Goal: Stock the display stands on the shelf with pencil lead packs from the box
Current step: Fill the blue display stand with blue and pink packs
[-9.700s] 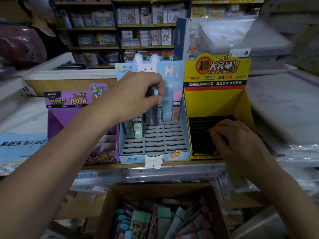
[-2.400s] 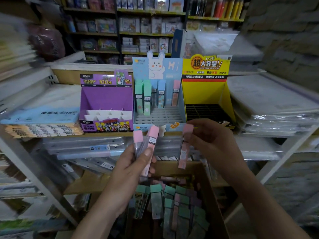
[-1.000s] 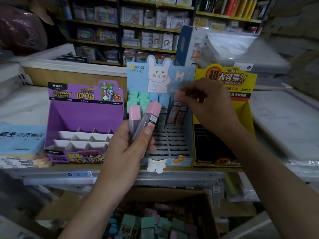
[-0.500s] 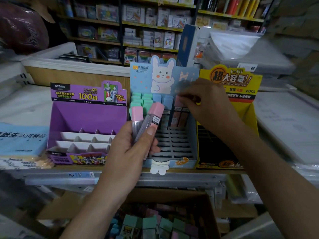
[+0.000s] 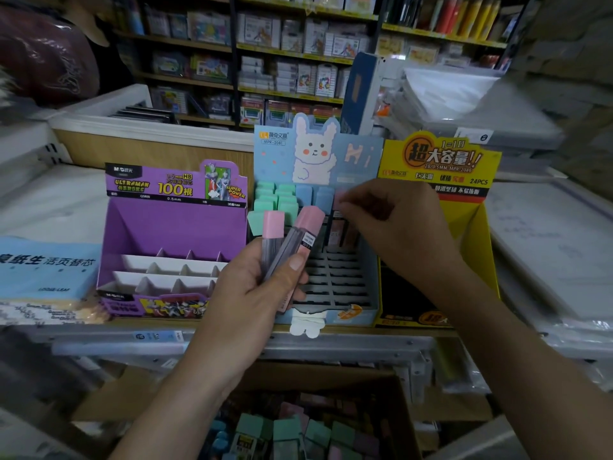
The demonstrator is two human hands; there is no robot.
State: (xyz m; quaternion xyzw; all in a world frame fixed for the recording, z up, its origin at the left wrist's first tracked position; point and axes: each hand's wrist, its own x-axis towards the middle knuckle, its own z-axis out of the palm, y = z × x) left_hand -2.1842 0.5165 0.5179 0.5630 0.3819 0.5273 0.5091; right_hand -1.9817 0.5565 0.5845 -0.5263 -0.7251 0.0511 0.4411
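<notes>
The blue rabbit display stand (image 5: pixel 351 303) sits mid-shelf, its back rows holding green, blue and pink-capped lead packs (image 5: pixel 285 200). My left hand (image 5: pixel 255 293) grips two pink-capped lead packs (image 5: pixel 292 240) upright in front of the stand. My right hand (image 5: pixel 388 224) reaches over the stand's right back rows, its fingertips pinching the cap of a pink pack (image 5: pixel 339 202) standing in a slot. The open cardboard box (image 5: pixel 406 423) below the shelf holds several green, pink and blue packs.
A purple display stand (image 5: pixel 172 227) with white dividers stands left of the blue one. A yellow stand (image 5: pixel 471 227) stands on the right. Blue paper packs (image 5: pixel 46 267) lie far left, wrapped stacks (image 5: pixel 547 247) far right. The metal shelf edge (image 5: pixel 331 346) runs above the box.
My right hand carried a pink pack up from the box to the stand's back right rows and has lowered a little over the last second. My left hand stays put with its two packs.
</notes>
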